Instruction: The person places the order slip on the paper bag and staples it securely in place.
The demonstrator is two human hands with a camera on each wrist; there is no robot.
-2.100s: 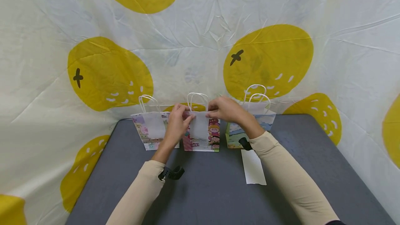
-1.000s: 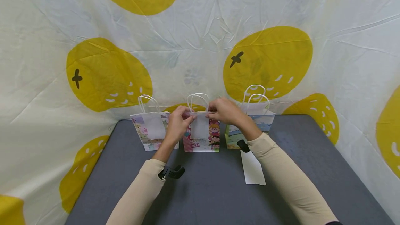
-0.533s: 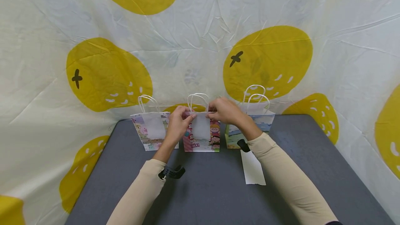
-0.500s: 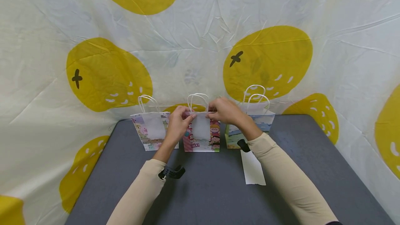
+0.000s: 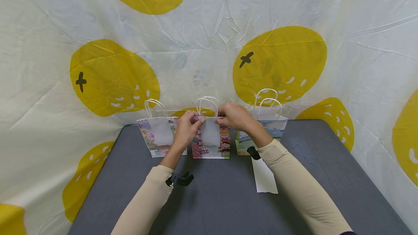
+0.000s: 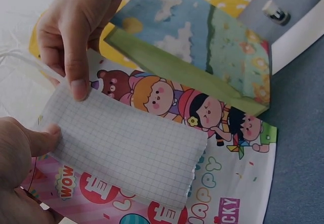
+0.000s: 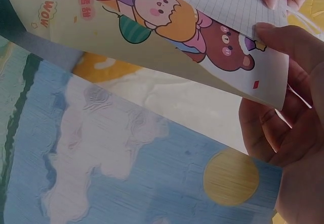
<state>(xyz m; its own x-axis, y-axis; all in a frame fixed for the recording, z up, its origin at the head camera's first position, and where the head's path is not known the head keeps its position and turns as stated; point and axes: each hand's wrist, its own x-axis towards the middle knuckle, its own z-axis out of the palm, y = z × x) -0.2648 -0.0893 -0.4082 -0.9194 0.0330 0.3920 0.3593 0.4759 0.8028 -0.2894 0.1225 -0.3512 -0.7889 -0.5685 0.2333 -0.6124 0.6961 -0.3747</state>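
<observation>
A: Readable text?
B: "WOW", "LUCKY" on cartoon paper bag point(image 5: 211, 152), worktop point(image 5: 212, 198) centre.
A: Grip?
B: Left hand point(image 5: 187, 126), right hand point(image 5: 237, 114) both pinching grid-paper slip point(image 6: 131, 145) to bag's top front.

Backdrop: pale wrinkled sheet point(image 5: 196, 28) with big yellow fruit prints, dark x-shaped marks on two of them. Tabletop point(image 5: 209, 202) is dark grey, rounded far corners. Pastel bag point(image 5: 148, 133) stands at the left of the head view, white loop handles up, white sheet of paper point(image 5: 161, 131) on its front. Landscape bag point(image 5: 275, 128) stands at the right: clouds, sun, green side. Loose paper strip point(image 5: 265, 178) lies in front of it.
</observation>
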